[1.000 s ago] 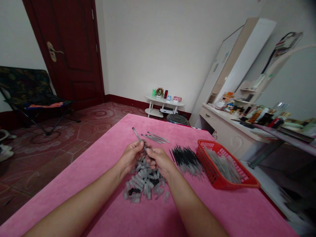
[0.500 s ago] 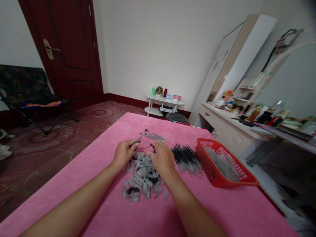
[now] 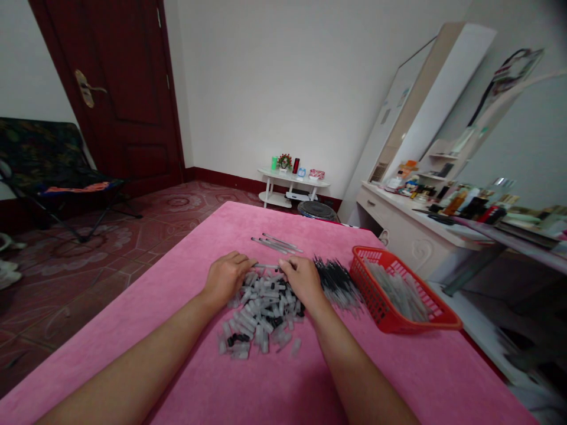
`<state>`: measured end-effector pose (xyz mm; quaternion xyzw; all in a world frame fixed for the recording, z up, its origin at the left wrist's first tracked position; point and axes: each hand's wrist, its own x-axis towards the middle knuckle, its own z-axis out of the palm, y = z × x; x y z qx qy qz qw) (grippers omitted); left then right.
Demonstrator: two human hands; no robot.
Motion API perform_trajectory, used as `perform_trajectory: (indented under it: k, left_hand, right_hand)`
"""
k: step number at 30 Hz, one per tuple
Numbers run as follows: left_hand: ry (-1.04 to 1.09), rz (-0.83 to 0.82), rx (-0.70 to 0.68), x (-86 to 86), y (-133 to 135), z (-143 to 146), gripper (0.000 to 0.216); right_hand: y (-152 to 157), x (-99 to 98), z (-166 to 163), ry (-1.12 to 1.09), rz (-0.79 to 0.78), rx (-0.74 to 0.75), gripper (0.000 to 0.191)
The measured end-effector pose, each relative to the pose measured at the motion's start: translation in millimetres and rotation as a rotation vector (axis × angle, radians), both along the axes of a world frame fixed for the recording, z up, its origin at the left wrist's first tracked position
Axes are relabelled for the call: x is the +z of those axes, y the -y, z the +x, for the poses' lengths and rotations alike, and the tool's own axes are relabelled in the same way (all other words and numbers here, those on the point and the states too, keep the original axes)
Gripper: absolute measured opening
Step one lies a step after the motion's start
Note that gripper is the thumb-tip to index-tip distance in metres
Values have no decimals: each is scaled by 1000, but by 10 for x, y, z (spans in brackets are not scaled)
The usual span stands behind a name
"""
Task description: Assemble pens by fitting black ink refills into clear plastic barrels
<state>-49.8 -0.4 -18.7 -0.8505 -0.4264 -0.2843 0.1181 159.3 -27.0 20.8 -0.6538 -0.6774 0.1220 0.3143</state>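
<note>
My left hand is closed around one end of a clear pen. The fingers of my right hand pinch at the pen's other end, where a small dark part shows. The pen lies level between both hands, just above a heap of clear pen caps and small black pieces on the pink cloth. Beyond my hands, several assembled-looking pens lie side by side. To the right of my right hand is a pile of thin refills with black ends.
A red plastic basket of clear pen barrels stands at the right of the pink-covered table. Further right is a dressing table with bottles. A folding chair stands left, and a small white shelf by the wall.
The pen in my left hand has gone from tilted upward to level. My right hand has moved slightly right from above the caps and closed at the pen's other end.
</note>
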Motion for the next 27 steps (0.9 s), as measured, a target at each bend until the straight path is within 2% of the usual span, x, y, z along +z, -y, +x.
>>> perform_trajectory:
  k: [6, 10, 13, 17, 22, 27]
  left_hand:
    - [-11, -11, -8, -8, -7, -8, 27]
    - [4, -32, -13, -9, -13, -7, 26]
    - [-5, -41, -7, -9, -16, -9, 25]
    - [-20, -45, 0, -25, -22, -19, 26]
    - [-23, -32, -2, -38, -31, -28, 27]
    - [-40, -28, -10, -36, -29, -25, 23]
  right_hand:
    - [-14, -43, 13, 48, 14, -25, 39]
    - [-56, -95, 31, -81, 30, 42, 14]
    - [-62, -102, 34, -144, 1, 78, 22]
    - [-35, -71, 41, -44, -33, 37, 34]
    - [-44, -72, 66, -103, 27, 43, 19]
    - [-44, -101, 69, -86, -64, 83, 30]
